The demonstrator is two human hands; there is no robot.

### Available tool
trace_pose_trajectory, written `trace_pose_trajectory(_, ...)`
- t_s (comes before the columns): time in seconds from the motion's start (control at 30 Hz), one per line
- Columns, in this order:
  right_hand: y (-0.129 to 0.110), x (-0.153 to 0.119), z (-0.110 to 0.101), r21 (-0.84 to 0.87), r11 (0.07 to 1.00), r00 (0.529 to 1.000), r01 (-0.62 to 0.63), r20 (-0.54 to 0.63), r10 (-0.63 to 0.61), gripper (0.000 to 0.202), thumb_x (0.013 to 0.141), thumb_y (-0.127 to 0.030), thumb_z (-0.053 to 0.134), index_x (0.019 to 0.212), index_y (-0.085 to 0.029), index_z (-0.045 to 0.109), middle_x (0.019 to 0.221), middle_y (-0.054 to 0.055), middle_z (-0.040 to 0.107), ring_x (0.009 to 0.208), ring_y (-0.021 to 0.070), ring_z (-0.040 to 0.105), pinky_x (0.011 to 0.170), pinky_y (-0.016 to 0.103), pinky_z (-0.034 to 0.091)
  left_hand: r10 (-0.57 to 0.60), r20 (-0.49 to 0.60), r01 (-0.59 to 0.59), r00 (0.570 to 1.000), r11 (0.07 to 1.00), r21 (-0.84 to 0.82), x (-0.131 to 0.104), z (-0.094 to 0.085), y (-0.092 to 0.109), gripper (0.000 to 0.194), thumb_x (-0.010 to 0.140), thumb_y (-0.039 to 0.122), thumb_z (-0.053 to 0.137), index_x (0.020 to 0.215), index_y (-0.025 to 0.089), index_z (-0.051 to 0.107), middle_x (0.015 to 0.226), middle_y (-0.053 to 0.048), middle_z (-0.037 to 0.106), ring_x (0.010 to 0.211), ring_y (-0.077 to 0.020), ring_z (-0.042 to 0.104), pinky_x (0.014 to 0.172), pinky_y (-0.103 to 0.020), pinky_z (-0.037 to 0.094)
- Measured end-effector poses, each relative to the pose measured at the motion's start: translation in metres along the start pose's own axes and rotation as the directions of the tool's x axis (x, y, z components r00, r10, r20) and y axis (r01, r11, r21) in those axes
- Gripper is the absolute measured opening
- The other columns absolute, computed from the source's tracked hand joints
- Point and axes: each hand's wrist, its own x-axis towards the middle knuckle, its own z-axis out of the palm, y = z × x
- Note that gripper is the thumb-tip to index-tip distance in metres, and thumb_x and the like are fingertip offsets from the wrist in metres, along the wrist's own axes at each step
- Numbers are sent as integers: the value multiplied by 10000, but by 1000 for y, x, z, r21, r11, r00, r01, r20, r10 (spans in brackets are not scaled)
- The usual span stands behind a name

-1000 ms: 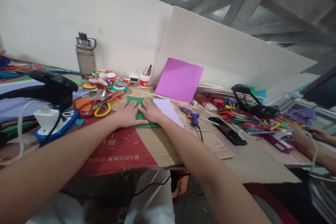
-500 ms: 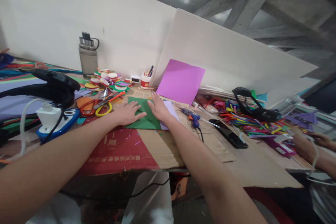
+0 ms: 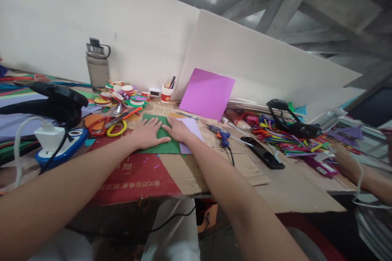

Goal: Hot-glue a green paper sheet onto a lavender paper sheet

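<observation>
A green sheet of paper (image 3: 167, 148) lies on the cardboard in front of me, with a pale purple sheet (image 3: 193, 129) showing at its right side. My left hand (image 3: 147, 133) rests flat on the green sheet, fingers spread. Also flat, my right hand (image 3: 177, 129) presses on the papers near where green and purple meet. Both hands are open and grip nothing. Left of the papers lie scissors with yellow and red-orange handles (image 3: 116, 128). To the right sits a blue glue gun (image 3: 224, 138).
A black phone (image 3: 263, 154) and a heap of colourful craft sticks (image 3: 275, 138) lie to the right, near another person's hand (image 3: 344, 159). Purple paper (image 3: 206, 94) leans on the back board. A water bottle (image 3: 98, 67), paper rolls (image 3: 127, 91) and a power strip (image 3: 69, 144) stand left.
My right hand has shifted left, closer to my left hand, and more of the pale purple sheet shows. The view has turned slightly. Both hands stay flat on the paper.
</observation>
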Motion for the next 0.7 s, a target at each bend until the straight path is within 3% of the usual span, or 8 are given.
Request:
trace_pose_trajectory(0.13,3,2,5,10,1000,1000,-19,-15,19,681,970,-552,251,1487,-111,286,1565,126,232,1453,237,173,1162,452,139,25,30,-25,999,1000,-8,-3,-4,-1,1072,719,872,263,1493,131,300,1571,-171,173,1455,-346,129,1156,-487,40)
trace_pose_trajectory(0.23,4,2,4,44,999,997,-17,-69,20,625,979,-510,278,1456,-113,355,1535,126,313,1434,230,238,1153,413,189,52,64,-51,997,999,-15,-4,-6,-3,1122,682,897,284,1506,137,255,1576,-179,128,1458,-357,97,1152,-495,53)
trace_pose_trajectory(0.33,-2,-3,-4,93,994,974,-61,-210,79,567,993,-419,290,1427,-68,393,1511,148,355,1424,216,264,1158,363,186,58,75,-56,996,998,-19,-3,-7,-4,1153,665,903,305,1518,135,203,1579,-176,99,1458,-360,82,1152,-499,55)
trace_pose_trajectory(0.4,-13,-7,-7,110,993,942,-51,-326,84,586,994,-404,287,1437,-29,363,1536,164,294,1446,223,201,1175,366,135,56,76,-55,996,998,-21,-3,-7,-4,1165,670,895,319,1519,108,183,1576,-187,94,1459,-357,83,1155,-495,48)
trace_pose_trajectory(0.47,-26,-11,-7,114,993,932,27,-363,17,633,991,-437,276,1463,-16,304,1566,163,207,1465,231,112,1184,385,99,53,93,-51,994,998,-24,-2,-7,-4,1167,685,873,345,1516,73,167,1569,-201,107,1461,-343,84,1161,-479,45)
trace_pose_trajectory(0.57,-41,-13,-1,175,978,977,111,-198,-75,671,992,-475,207,1499,-35,212,1576,159,161,1467,238,99,1179,439,117,61,104,-58,993,998,-30,-1,-4,-5,1145,694,840,396,1516,73,175,1566,-189,122,1465,-327,74,1169,-465,43)
trace_pose_trajectory(0.63,-44,-12,4,222,969,993,107,-80,-92,664,994,-480,153,1511,-64,190,1571,155,186,1460,234,143,1170,462,148,69,83,-66,994,997,-41,1,-1,-6,1139,682,829,437,1515,90,196,1565,-174,130,1463,-331,79,1171,-471,40)
trace_pose_trajectory(0.7,-43,-11,7,233,968,995,97,-35,-92,662,992,-489,141,1516,-87,181,1569,151,199,1456,232,164,1165,470,161,76,58,-72,995,996,-59,2,1,-8,1138,667,819,476,1513,102,218,1562,-168,143,1460,-336,95,1172,-472,47)
